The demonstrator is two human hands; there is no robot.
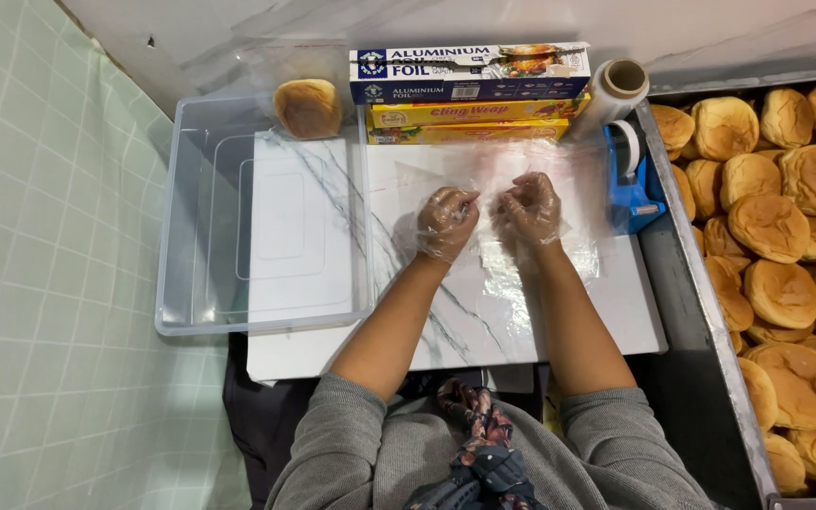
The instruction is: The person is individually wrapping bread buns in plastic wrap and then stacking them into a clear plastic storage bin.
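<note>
Marble-patterned tabletop beneath, empty clear plastic bin at left, tray of buns at right. Thin transparent plastic film spread flat mid-tabletop: probably featherlight, limp, clingy, easily torn; best pinched at an edge. Gloved left hand and right hand curled, fingertips pinching film, forearms angled inward.

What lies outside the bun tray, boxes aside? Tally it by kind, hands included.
Clear plastic tub: 1
Lone bun: 1
Roll of clear film: 1
Blue tape dispenser: 1
Gloved hands: 2, left hand and right hand
Total: 6
</note>
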